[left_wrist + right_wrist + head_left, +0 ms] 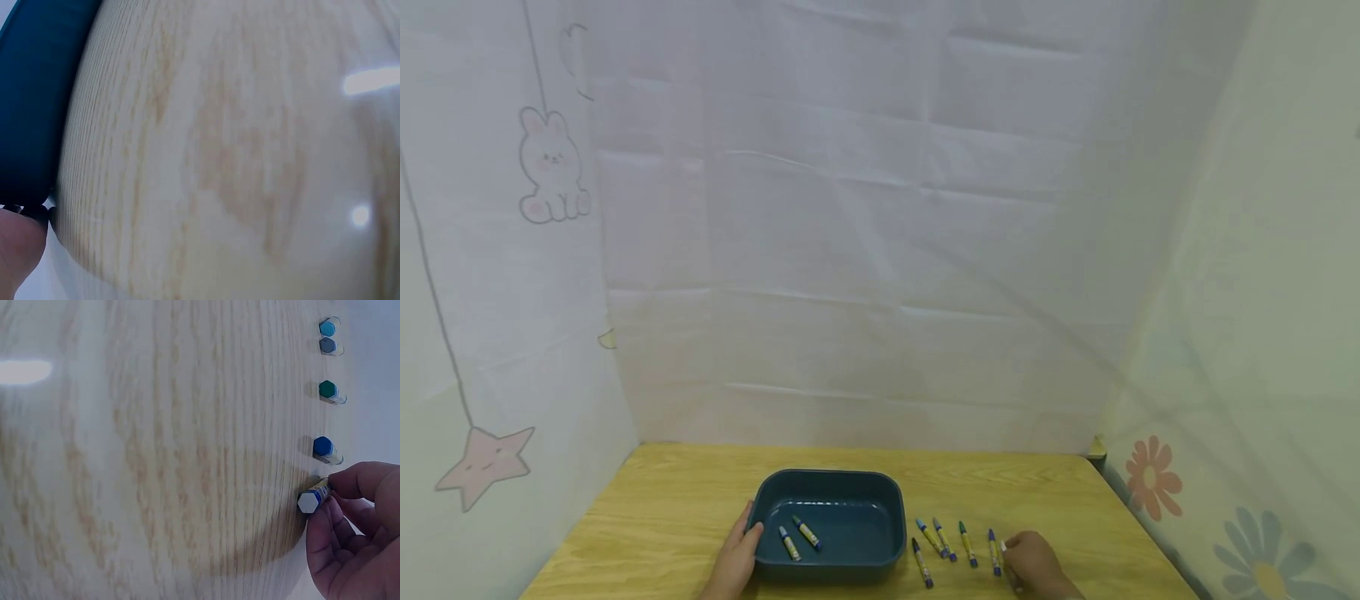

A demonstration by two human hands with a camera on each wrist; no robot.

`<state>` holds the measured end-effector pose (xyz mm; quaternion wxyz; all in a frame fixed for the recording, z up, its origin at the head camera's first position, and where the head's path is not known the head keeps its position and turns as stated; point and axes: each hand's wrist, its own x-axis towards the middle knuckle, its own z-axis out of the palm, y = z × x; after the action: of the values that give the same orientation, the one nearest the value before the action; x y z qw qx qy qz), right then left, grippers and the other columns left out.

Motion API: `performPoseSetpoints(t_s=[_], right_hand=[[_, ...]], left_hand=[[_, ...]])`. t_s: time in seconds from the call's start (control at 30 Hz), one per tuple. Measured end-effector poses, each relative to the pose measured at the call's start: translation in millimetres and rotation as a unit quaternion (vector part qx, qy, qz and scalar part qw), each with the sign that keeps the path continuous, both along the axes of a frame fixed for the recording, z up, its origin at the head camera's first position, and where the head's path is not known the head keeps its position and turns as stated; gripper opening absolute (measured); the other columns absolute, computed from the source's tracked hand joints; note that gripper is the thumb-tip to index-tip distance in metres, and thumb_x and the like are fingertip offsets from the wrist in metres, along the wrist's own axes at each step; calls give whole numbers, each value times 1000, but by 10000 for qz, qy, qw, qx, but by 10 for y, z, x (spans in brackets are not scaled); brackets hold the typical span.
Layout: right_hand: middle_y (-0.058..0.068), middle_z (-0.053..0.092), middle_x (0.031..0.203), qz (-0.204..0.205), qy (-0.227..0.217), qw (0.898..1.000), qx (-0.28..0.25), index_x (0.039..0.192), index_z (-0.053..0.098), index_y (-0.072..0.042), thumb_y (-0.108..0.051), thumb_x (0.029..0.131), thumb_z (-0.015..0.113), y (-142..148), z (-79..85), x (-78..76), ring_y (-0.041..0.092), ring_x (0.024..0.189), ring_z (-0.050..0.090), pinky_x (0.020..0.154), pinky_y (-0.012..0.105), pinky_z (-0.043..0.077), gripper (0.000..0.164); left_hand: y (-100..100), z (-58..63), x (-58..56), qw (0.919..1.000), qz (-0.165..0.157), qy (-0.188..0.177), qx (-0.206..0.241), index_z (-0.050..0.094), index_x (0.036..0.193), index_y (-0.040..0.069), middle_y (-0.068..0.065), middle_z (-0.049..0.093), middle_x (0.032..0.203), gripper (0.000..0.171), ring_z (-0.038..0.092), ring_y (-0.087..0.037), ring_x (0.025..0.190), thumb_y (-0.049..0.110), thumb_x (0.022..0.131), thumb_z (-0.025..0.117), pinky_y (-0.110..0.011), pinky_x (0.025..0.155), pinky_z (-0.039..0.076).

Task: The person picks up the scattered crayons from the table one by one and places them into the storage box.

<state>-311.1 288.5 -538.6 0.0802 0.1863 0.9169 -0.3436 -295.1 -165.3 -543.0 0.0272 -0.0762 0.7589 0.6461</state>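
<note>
1. The head view looks forward and slightly down from well back, with the counter [685, 492] low in frame.
2. The left wrist view sits close to the counter [237, 156], beside the tub [28, 106].
3. The right wrist view skims the counter [156, 456], sharing the crayons [323, 447] with the head view.

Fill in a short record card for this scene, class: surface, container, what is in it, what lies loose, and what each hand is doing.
surface: wooden table
container: dark blue tray, open top
in tray: two markers, lying flat
loose on table: five markers in a row right of the tray
left hand: holds the tray's left rim, thumb over the edge
right hand: fingers pinch a white-capped marker, the rightmost one, low at the table
backdrop: pale cloth with bunny, star and flower prints
</note>
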Motion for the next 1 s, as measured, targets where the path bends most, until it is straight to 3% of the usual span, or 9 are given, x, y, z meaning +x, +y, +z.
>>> performPoseSetpoints(t_s=[0.2, 0.37, 0.6, 0.87, 1.0], right_hand=[[8, 62, 68, 459, 507, 9967, -443, 110, 59, 19, -3, 90, 54, 26, 94, -11, 12, 54, 56, 52, 22, 50, 30], [16, 67, 90, 659, 868, 9922, -611, 112, 60, 17, -3, 89, 56, -107, 366, -83, 14, 68, 58, 60, 24, 53, 30], [20, 65, 95, 720, 1410, 9790, -1285, 122, 56, 14, -3, 89, 56, -513, 644, -176, 18, 73, 58, 63, 32, 55, 37], [22, 65, 107, 1195, 1588, 9606, -1941, 124, 57, 11, -6, 93, 58, -1021, 732, -302, 24, 85, 64, 69, 36, 58, 36], [20, 66, 105, 1457, 1547, 9551, -2067, 123, 59, 10, -6, 93, 59, -1273, 723, -381, 20, 79, 63, 66, 33, 58, 35]], left_hand=[[-13, 10, 9, 9999, 90, 22, -49, 11, 154, -6, -29, 6, 160, 63, 4, -52, 146, 24, 104, 36, -66, 117, 7], [-2, 25, 21, 9999, 69, 61, -92, 10, 153, -7, -31, 6, 159, 62, 4, -53, 145, 23, 105, 36, -67, 117, 8], [5, 11, 19, 10000, 60, 45, -44, 9, 153, -7, -33, 5, 158, 63, 4, -54, 144, 24, 104, 35, -68, 116, 8], [12, -18, 7, 9998, -21, 74, 185, 7, 153, -8, -33, 3, 158, 62, 2, -54, 144, 22, 105, 34, -67, 116, 7], [23, -23, 13, 9995, 36, 190, 240, 8, 153, -8, -33, 4, 158, 62, 2, -54, 144, 20, 105, 35, -67, 117, 7]])
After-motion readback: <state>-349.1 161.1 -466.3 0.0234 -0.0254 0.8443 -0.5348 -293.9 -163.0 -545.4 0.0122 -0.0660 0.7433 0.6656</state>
